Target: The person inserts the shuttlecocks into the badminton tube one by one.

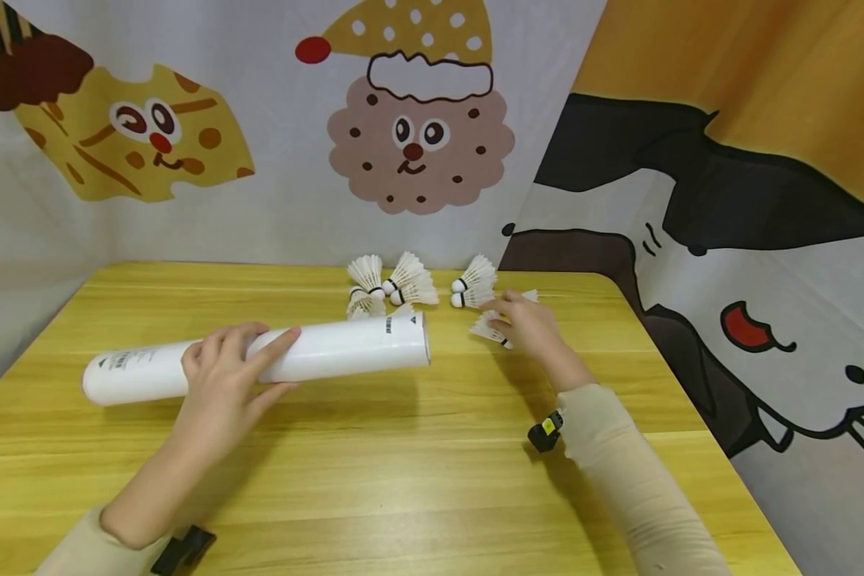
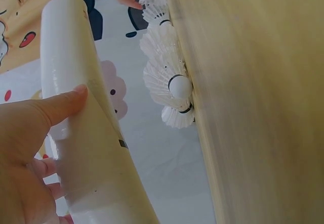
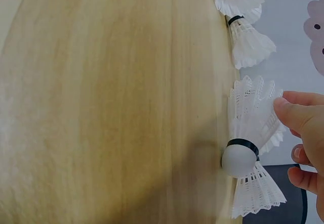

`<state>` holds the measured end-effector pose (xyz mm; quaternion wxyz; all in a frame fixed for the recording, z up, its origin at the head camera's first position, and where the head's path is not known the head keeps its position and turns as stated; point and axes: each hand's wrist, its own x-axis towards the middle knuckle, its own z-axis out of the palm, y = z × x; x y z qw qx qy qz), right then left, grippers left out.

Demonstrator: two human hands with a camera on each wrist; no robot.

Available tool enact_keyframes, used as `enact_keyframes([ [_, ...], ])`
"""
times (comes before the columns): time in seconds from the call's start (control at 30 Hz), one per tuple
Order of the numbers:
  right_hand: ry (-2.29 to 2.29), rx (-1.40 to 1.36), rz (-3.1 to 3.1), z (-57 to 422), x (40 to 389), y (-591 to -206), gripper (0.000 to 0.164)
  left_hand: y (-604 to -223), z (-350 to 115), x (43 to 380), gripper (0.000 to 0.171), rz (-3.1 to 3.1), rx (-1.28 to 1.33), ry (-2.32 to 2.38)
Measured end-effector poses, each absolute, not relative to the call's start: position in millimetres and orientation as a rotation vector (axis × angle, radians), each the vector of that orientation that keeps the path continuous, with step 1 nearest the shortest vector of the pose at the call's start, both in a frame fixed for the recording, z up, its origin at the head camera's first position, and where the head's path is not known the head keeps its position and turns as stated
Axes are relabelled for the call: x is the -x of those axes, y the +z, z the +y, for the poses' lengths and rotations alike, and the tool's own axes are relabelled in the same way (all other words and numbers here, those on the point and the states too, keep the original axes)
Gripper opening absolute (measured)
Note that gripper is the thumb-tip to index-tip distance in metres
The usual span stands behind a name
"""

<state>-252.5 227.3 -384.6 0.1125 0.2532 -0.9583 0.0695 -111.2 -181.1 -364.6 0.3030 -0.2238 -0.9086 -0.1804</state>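
Evidently, the work is judged unfinished, the tube (image 1: pixel 346 352) being grasped by the left hand (image 1: pixel 226 372) at ten o'clock over the table (image 1: pixel 403 480), one shuttlecock (image 3: pixel 252 110) pinched by the right hand (image 1: pixel 529 322) between one and two, other shuttlecocks (image 1: pixel 407 272) left loose toward twelve, and the tube's contents not shown.

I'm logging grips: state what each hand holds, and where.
The left hand grips the white tube around its middle. The right hand is at the feathered end of a shuttlecock; whether pinched, I can't tell.
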Motion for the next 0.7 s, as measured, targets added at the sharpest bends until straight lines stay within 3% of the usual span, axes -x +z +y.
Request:
enact_keyframes([
  [0.7, 0.221, -0.728, -2.693, 226, 240, -375, 0.007, -365, -181, 111, 0.062, -2.418, 0.608, -0.498],
])
